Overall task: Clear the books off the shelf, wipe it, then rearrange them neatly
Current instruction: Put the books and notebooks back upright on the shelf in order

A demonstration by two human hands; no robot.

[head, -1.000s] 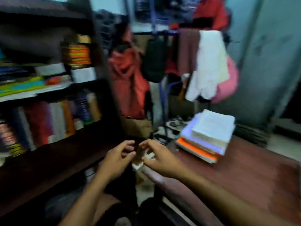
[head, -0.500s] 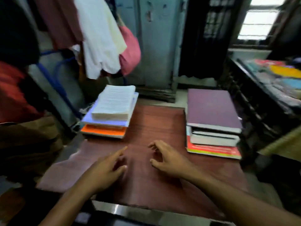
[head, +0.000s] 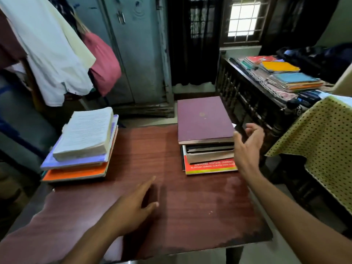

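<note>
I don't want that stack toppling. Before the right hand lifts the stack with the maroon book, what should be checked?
1. Right hand at the stack's right side, grip not yet closed: ok.
2. Left hand free, over the table: ok.
3. Maroon book flat on top: ok.
4. Books beneath unevenly aligned: not ok.
5. Red-covered book at the bottom, widest: ok.
6. Shelf wiped: cannot tell.

On the red book (head: 210,166) at the bottom of the stack by the table's (head: 190,206) right edge, we read white capitals: "SUBSCRIBE YOUTUBE CHANNEL", the last word partly hidden. We cannot make out the smaller line beneath it, nor the print on the open page (head: 86,130) near the left edge.
</note>
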